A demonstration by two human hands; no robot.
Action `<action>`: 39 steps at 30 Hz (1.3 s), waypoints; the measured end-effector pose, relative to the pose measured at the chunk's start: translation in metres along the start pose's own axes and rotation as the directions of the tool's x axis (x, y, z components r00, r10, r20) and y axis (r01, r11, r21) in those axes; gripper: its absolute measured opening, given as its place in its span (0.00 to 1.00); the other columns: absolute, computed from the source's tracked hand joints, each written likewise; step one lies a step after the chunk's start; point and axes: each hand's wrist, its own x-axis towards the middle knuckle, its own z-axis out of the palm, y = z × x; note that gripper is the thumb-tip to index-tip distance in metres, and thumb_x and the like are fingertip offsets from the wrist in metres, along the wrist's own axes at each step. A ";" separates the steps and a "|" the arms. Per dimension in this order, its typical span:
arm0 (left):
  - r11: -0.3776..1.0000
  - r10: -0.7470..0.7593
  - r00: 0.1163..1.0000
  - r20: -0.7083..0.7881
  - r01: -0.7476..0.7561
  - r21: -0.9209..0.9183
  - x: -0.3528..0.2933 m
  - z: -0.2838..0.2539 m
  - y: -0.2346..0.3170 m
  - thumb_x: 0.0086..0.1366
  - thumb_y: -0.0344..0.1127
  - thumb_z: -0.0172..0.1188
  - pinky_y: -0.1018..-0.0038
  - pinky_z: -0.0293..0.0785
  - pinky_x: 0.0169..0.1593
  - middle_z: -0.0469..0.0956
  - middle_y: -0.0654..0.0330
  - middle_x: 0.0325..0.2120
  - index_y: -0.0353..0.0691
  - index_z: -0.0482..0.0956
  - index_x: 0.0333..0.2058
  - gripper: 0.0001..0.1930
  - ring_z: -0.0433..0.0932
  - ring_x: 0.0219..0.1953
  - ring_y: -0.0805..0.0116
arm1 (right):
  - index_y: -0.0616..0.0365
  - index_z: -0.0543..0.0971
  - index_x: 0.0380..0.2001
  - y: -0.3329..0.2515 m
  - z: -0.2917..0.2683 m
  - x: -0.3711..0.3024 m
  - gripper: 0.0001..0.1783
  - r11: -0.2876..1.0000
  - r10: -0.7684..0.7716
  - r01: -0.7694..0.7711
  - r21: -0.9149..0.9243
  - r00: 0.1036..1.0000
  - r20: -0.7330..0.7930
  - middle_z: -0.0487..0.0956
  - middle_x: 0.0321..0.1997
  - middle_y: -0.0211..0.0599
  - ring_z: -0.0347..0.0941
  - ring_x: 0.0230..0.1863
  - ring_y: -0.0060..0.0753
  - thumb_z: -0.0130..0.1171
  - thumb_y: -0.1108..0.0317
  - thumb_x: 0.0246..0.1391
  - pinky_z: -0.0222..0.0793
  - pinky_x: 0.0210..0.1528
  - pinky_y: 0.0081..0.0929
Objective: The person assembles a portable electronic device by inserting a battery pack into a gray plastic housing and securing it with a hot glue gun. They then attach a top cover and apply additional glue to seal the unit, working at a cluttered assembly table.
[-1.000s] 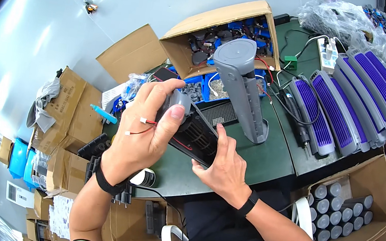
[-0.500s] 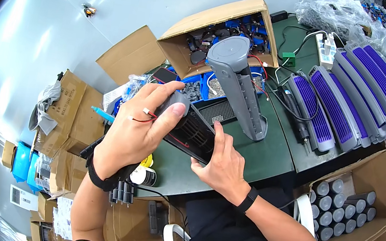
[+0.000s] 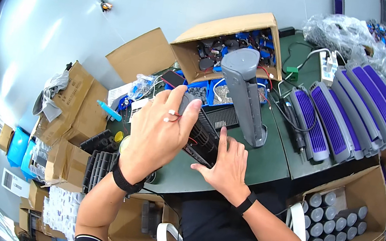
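Note:
My left hand is wrapped over the upper end of a long dark slotted housing. A red wire with a small white connector lies across that hand's back near the thumb. At the housing's lower right end, my right hand grips it between thumb and fingers. Just beyond the hands, a tall grey plastic shell stands upright on the green table. Most of the housing's upper end is hidden by my left hand.
A tilted cardboard box of blue and black parts stands behind blue bins. To the right lie a power screwdriver and several purple-grilled grey shells. A carton of grey cylinders sits at lower right; black slotted parts lie left.
The view has shifted, so the scene sits lower. The housing has turned more upright between my hands, both still on it. The grey shell has stayed standing.

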 end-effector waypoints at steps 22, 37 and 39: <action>0.885 0.177 0.942 0.284 -0.026 -0.465 0.043 0.005 -0.060 0.77 0.49 0.51 0.62 0.74 0.43 0.80 0.44 0.30 0.29 0.81 0.39 0.24 0.78 0.33 0.53 | 0.64 0.80 0.48 0.047 -0.001 0.052 0.32 0.588 -0.178 -0.514 0.624 0.671 0.720 0.81 0.39 0.28 0.75 0.41 0.26 0.68 0.78 0.30 0.73 0.46 0.27; 0.318 -0.540 0.842 -0.005 0.198 -0.927 -0.095 0.079 -0.058 0.65 0.33 0.71 0.65 0.79 0.58 0.78 0.47 0.55 0.34 0.51 0.74 0.46 0.81 0.53 0.62 | 0.69 0.73 0.66 0.030 -0.066 -0.014 0.36 0.706 0.168 -0.425 0.567 0.878 0.449 0.83 0.57 0.51 0.81 0.56 0.35 0.75 0.70 0.57 0.77 0.59 0.33; 0.235 -0.553 0.826 0.107 0.278 -0.932 -0.096 0.088 -0.067 0.66 0.34 0.70 0.66 0.80 0.55 0.79 0.46 0.54 0.34 0.51 0.74 0.45 0.83 0.50 0.62 | 0.68 0.73 0.65 0.047 -0.064 -0.006 0.35 0.854 0.277 -0.214 0.474 0.959 -0.066 0.82 0.55 0.48 0.81 0.54 0.36 0.74 0.73 0.57 0.78 0.55 0.33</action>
